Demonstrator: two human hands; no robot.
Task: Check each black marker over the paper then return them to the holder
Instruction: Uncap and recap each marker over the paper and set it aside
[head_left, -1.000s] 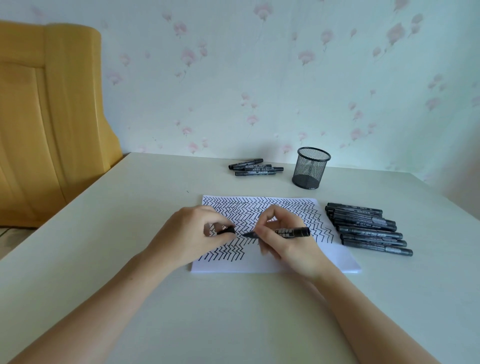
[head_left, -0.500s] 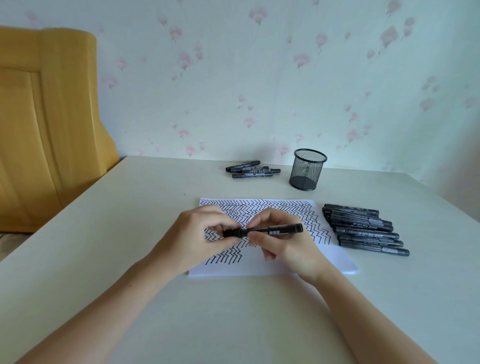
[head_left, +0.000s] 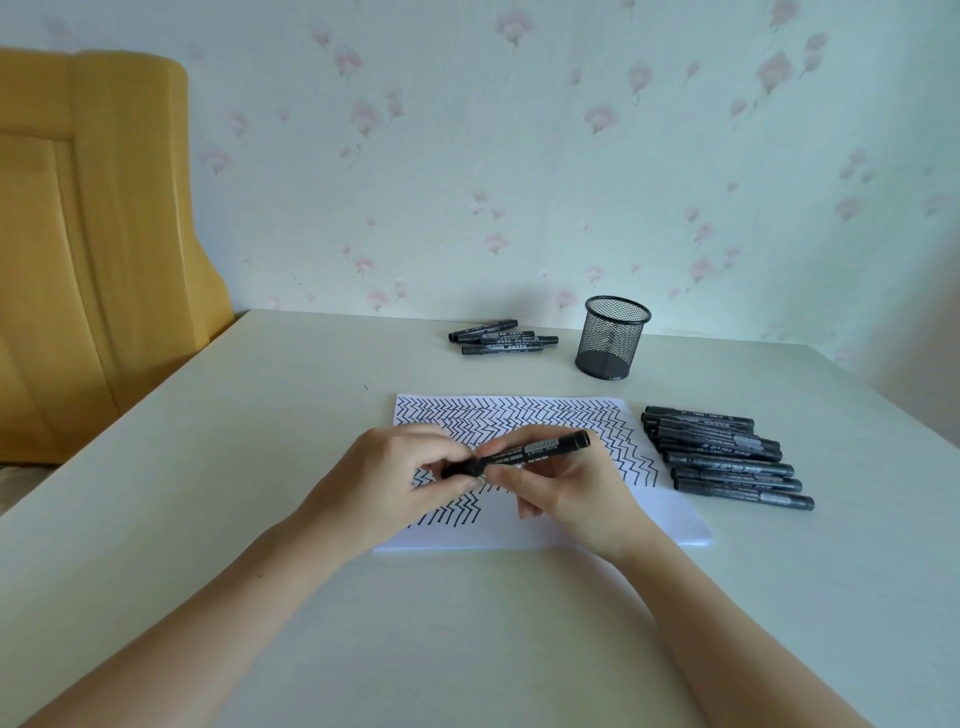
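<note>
A black marker (head_left: 540, 451) is held above the white paper (head_left: 665, 514), which is covered in black zigzag lines. My right hand (head_left: 576, 499) grips the marker's barrel, its far end tilted up to the right. My left hand (head_left: 395, 478) pinches the marker's cap end, and the cap sits on the marker. The black mesh holder (head_left: 612, 338) stands upright behind the paper. A row of several black markers (head_left: 727, 457) lies right of the paper. A smaller group of markers (head_left: 501, 338) lies left of the holder.
The pale table (head_left: 260, 467) reaches a flowered wall at the back. A yellow wooden panel (head_left: 93, 249) stands off the table's left edge. The table's right edge runs close behind the row of markers.
One second ago the cap was off in my left hand, apart from the tip. The cap went onto the marker, and its far end has since tilted upward.
</note>
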